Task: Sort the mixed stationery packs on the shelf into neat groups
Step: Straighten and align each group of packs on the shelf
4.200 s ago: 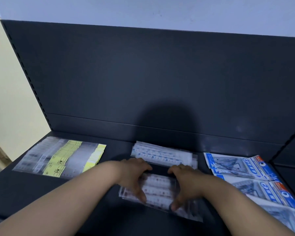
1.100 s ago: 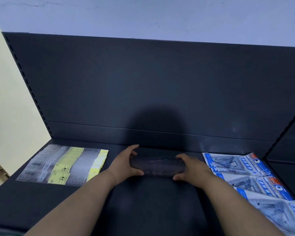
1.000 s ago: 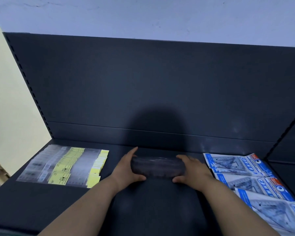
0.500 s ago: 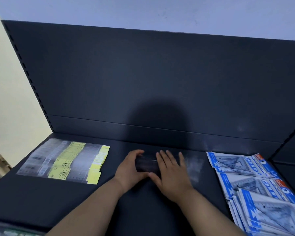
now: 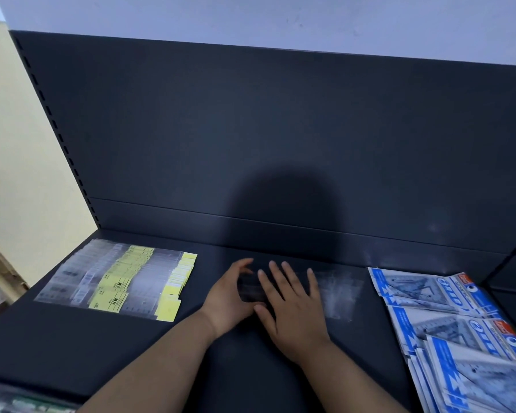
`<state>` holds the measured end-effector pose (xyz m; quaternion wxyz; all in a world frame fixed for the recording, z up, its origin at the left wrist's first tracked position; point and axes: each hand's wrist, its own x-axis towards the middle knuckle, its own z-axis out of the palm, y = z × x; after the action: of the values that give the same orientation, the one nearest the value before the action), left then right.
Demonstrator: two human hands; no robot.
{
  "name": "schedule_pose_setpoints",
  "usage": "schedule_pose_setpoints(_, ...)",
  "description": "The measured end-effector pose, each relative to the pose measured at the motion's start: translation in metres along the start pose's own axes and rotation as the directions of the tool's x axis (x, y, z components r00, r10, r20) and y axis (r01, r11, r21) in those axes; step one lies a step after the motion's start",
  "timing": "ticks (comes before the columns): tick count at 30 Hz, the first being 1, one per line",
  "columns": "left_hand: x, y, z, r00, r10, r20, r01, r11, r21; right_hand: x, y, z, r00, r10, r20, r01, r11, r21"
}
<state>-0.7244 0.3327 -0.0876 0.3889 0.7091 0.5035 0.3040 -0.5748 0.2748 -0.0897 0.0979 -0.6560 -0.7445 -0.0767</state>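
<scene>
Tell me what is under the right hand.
Under the right hand, clear stationery packs lie flat on the shelf; the palm hides their middle.

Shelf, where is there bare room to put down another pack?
Bare shelf lies in front of the yellow-label packs, and between them and the left hand. Crowded: the middle, the right hand flat on the clear packs, and the right end's overlapping blue packs.
</scene>
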Motion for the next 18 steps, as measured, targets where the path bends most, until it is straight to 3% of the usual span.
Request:
schedule_pose_setpoints(9,-0.0034,0.0032,0.0008,1.0,0.016,0.011,-0.016,1.0,0.011,-0.0005,-0.0014,0.0017,0.992,-0.107,-0.061,0.108,0.994,0.007)
schedule_pose_setpoints(18,-0.0035,0.004,-0.0001,0.999,0.038,0.022,-0.039,0.997,0.064,-0.0006,0.003,0.0078,0.983,0.004,-0.186,-0.012,0.999,-0.04)
